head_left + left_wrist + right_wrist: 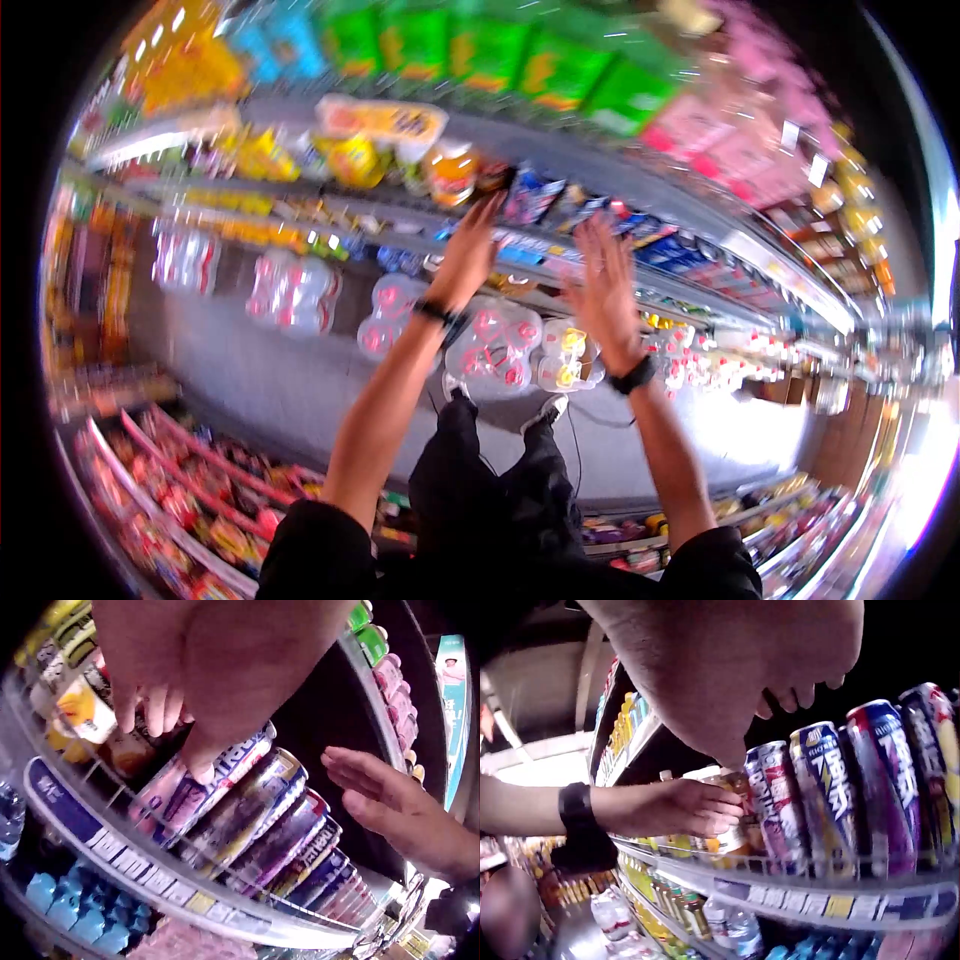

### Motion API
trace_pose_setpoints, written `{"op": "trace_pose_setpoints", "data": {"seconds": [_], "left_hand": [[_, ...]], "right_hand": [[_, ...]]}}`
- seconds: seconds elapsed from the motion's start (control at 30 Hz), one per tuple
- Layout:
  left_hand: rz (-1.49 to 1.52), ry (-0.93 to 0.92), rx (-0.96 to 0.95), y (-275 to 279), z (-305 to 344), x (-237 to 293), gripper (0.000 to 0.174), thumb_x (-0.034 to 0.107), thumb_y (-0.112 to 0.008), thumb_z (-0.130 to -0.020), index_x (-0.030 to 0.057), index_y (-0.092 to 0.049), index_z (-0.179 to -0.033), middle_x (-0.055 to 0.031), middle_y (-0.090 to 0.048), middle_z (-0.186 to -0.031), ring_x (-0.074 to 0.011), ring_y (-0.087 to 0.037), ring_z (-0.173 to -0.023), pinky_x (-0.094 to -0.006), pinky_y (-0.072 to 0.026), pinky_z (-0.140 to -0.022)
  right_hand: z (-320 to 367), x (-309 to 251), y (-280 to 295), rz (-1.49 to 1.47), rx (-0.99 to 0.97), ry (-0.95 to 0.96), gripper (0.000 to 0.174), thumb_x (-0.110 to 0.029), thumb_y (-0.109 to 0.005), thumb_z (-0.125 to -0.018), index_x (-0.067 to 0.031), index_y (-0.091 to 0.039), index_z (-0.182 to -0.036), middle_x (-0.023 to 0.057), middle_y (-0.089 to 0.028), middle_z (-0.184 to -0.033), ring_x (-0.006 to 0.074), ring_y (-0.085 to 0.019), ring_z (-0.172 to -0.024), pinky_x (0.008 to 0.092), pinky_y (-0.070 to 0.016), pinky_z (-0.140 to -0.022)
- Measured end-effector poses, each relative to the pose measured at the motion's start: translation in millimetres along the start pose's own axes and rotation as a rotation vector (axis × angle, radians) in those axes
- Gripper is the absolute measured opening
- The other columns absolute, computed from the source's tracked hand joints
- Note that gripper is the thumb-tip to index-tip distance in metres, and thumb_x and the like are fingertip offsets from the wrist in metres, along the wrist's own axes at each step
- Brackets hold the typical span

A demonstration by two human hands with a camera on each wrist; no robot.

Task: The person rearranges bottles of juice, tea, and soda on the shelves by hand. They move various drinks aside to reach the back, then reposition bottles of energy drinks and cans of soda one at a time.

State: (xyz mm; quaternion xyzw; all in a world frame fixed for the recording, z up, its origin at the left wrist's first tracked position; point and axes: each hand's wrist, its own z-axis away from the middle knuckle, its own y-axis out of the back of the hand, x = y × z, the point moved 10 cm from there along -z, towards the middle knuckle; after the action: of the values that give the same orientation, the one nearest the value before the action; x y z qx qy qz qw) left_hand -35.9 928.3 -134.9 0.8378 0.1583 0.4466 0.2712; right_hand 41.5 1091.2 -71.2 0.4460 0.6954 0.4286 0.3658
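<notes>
In the head view, both hands reach to a shelf of tall drink cans (532, 196). The left hand (468, 258) is at the row's left end, fingers extended; in the left wrist view its thumb (199, 759) lies over the pink and purple can (176, 799). Whether it presses on that can is unclear. In the right wrist view, the left hand (679, 808) is beside an orange-labelled bottle (731, 838). The right hand (606, 290) is held up before the cans with spread fingers, holding nothing; its palm (742, 675) looms above them in the right wrist view.
A wire rail and price strip (840, 904) run along the shelf front. Green packs (480, 45) and pink packs (705, 130) fill the shelf above. Wrapped bottle packs (495, 345) stand on the floor by the person's feet, with another shelf (190, 490) behind.
</notes>
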Motion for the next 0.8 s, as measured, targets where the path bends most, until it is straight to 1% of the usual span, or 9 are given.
{"op": "trace_pose_setpoints", "data": {"seconds": [0.1, 0.17, 0.2, 0.27, 0.4, 0.5, 0.57, 0.63, 0.8], "left_hand": [[0.202, 0.199, -0.297, -20.3, 116.0, -25.7, 0.042, -0.007, -0.058, -0.089, 0.0021, -0.062, -0.129, -0.0226, -0.064, -0.125, -0.0373, -0.064, -0.111, -0.0459, -0.0526, -0.089], [0.141, 0.556, -0.538, -10.5, 213.1, -27.6, 0.01, 0.0, -0.06, -0.091, -0.0021, -0.068, -0.097, -0.0154, -0.073, -0.085, -0.0289, -0.07, -0.077, -0.039, -0.0555, -0.072], [0.096, 0.45, -0.514, -4.7, 274.0, -45.8, 0.008, 0.003, -0.063, -0.091, -0.0016, -0.069, -0.092, -0.0126, -0.073, -0.077, -0.0217, -0.069, -0.068, -0.0361, -0.0558, -0.067], [0.22, 0.878, -0.65, 22.0, 383.6, -62.6, 0.016, 0.006, -0.06, -0.086, 0.0014, -0.073, -0.078, -0.0093, -0.074, -0.074, -0.016, -0.071, -0.07, -0.0339, -0.0555, -0.066], [0.05, 0.781, -0.793, 48.1, 458.1, -46.7, 0.036, 0.035, -0.061, -0.093, 0.0026, -0.071, -0.08, -0.0142, -0.071, -0.076, -0.0274, -0.066, -0.071, -0.0431, -0.0504, -0.071], [-0.177, 0.688, -0.703, 24.1, 427.7, -46.5, 0.058, 0.054, -0.055, -0.099, 0.0011, -0.066, -0.081, -0.0197, -0.065, -0.07, -0.0331, -0.058, -0.064, -0.05, -0.0447, -0.066], [-0.209, 0.43, -0.679, -26.1, 357.2, 0.7, 0.028, 0.028, -0.065, -0.095, 0.0003, -0.069, -0.095, -0.0129, -0.07, -0.067, -0.0199, -0.07, -0.064, -0.0365, -0.055, -0.061], [-0.211, 0.238, -0.728, -63.7, 271.1, 135.9, 0.036, 0.037, -0.063, -0.096, 0.0021, -0.07, -0.096, -0.019, -0.071, -0.079, -0.0395, -0.07, -0.078, -0.0492, -0.0524, -0.069], [0.106, 0.032, -0.911, -192.1, 204.3, 298.5, 0.033, 0.027, -0.066, -0.096, 0.0026, -0.065, -0.118, -0.0182, -0.073, -0.103, -0.0332, -0.073, -0.094, -0.041, -0.0565, -0.081]], "right_hand": [[139.2, -14.0, -29.3, -0.102, -0.144, -0.189, 0.067, -0.026, -0.069, -0.086, 0.0028, -0.048, -0.143, 0.0204, -0.046, -0.15, 0.0386, -0.038, -0.143, 0.0511, -0.0318, -0.119], [224.6, -38.7, -23.7, -0.208, -0.265, -0.324, 0.07, -0.028, -0.07, -0.087, 0.0033, -0.044, -0.144, 0.0228, -0.05, -0.144, 0.0414, -0.041, -0.139, 0.0495, -0.0326, -0.117], [275.2, -46.7, -29.8, -0.417, -0.304, -0.406, 0.068, -0.028, -0.069, -0.09, 0.003, -0.043, -0.144, 0.0236, -0.049, -0.145, 0.0408, -0.041, -0.139, 0.0489, -0.0328, -0.117], [332.3, -47.3, -1.5, -0.59, -0.354, -0.554, 0.057, -0.025, -0.068, -0.092, 0.0004, -0.049, -0.14, 0.0215, -0.054, -0.14, 0.0391, -0.049, -0.131, 0.0472, -0.0407, -0.11], [426.2, -7.5, 56.9, -0.548, -0.265, -0.901, 0.044, -0.021, -0.066, -0.093, -0.0027, -0.056, -0.132, 0.0198, -0.065, -0.126, 0.0387, -0.061, -0.116, 0.0458, -0.0504, -0.097], [472.7, 13.8, 91.8, -0.563, -0.048, -0.985, 0.037, -0.023, -0.064, -0.095, -0.004, -0.059, -0.127, 0.0187, -0.069, -0.117, 0.0392, -0.065, -0.106, 0.0467, -0.0541, -0.09], [504.1, 23.1, 97.0, -0.579, 0.01, -0.992, 0.035, -0.023, -0.063, -0.095, -0.0042, -0.06, -0.125, 0.018, -0.07, -0.116, 0.0391, -0.066, -0.104, 0.0471, -0.0546, -0.088], [525.6, 22.4, 105.7, -0.592, -0.009, -0.969, 0.035, -0.023, -0.063, -0.095, -0.0042, -0.061, -0.124, 0.0177, -0.07, -0.116, 0.0393, -0.066, -0.104, 0.0469, -0.0548, -0.088], [593.7, 24.9, 139.8, -0.576, 0.001, -0.981, 0.035, -0.025, -0.063, -0.098, -0.0023, -0.06, -0.124, 0.0183, -0.071, -0.113, 0.0375, -0.068, -0.101, 0.0455, -0.056, -0.086]]}}
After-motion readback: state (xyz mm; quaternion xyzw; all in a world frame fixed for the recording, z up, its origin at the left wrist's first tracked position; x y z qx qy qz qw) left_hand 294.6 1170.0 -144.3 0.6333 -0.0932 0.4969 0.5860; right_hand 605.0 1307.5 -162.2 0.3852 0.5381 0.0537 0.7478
